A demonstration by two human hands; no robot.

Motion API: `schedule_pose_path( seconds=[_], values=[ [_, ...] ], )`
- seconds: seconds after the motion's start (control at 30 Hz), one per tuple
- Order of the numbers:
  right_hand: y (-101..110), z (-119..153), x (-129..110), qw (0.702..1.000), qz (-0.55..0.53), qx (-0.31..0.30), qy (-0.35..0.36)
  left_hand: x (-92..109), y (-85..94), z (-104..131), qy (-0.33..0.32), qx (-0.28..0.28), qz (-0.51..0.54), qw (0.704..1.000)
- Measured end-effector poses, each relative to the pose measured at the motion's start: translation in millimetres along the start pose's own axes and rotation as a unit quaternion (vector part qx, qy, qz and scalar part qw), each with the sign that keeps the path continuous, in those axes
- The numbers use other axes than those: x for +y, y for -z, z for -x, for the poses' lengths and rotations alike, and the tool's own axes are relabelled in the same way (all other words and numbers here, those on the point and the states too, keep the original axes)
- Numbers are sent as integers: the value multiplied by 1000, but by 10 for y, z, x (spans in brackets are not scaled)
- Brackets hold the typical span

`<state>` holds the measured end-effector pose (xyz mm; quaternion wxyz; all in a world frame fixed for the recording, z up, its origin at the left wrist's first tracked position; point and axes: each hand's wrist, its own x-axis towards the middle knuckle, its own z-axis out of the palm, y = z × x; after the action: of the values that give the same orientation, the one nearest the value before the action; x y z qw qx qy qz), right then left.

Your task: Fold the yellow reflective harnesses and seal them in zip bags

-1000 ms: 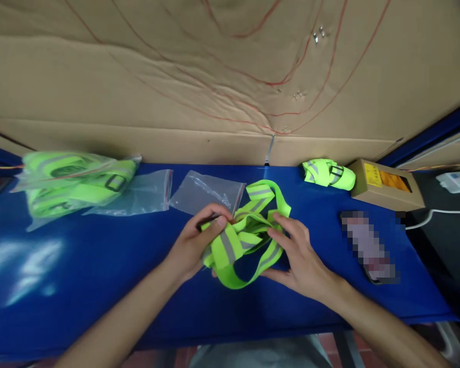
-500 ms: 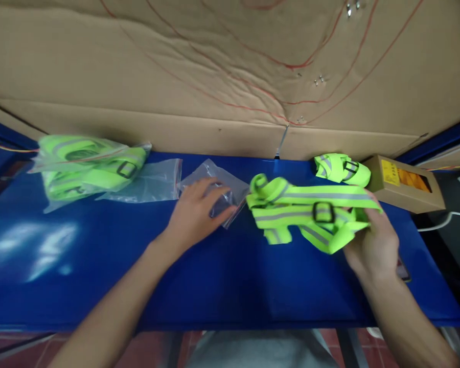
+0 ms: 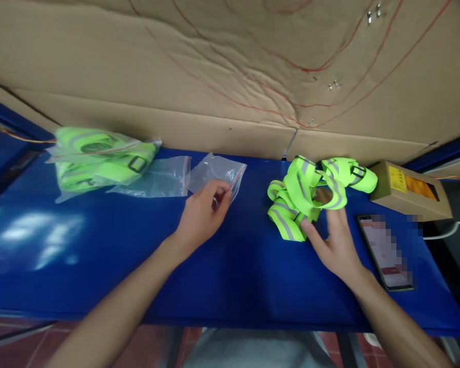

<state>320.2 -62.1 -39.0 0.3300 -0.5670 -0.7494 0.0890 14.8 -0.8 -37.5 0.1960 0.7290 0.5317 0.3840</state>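
My left hand (image 3: 203,214) is closed in a pinch at the red zip edge of a clear plastic zip bag (image 3: 210,168) lying on the blue table. My right hand (image 3: 337,240) holds a loosely bundled neon-green reflective strap (image 3: 301,191) with grey stripes. Its thumb presses on the near side, while the other fingers are partly hidden behind a loop. Another empty zip bag (image 3: 164,176) lies left of the pinched one. Beyond the right hand rests a second, neatly rolled green strap (image 3: 348,174) with a black buckle.
Bagged green straps (image 3: 99,158) are heaped at the back left. A small cardboard box (image 3: 410,189) with a window stands at the back right, and a phone (image 3: 385,250) lies in front of it. A cardboard wall (image 3: 157,117) with red cords closes off the table's back.
My right hand has brought the green strap left and down, and the strap has bunched up. My left hand has gone from spread fingers to a pinch on the zip bag. The phone is now uncovered.
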Motion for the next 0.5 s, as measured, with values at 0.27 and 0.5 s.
schedule_pose_path(
  seconds=[0.27, 0.5],
  values=[
    [52, 75, 10, 998, -67, -1, -1, 139, 37, 25, 72, -112, 314, 940],
    [190, 123, 16, 991, -110, 67, -40, 12, 243, -204, 206, 70, 473, 854]
  ],
)
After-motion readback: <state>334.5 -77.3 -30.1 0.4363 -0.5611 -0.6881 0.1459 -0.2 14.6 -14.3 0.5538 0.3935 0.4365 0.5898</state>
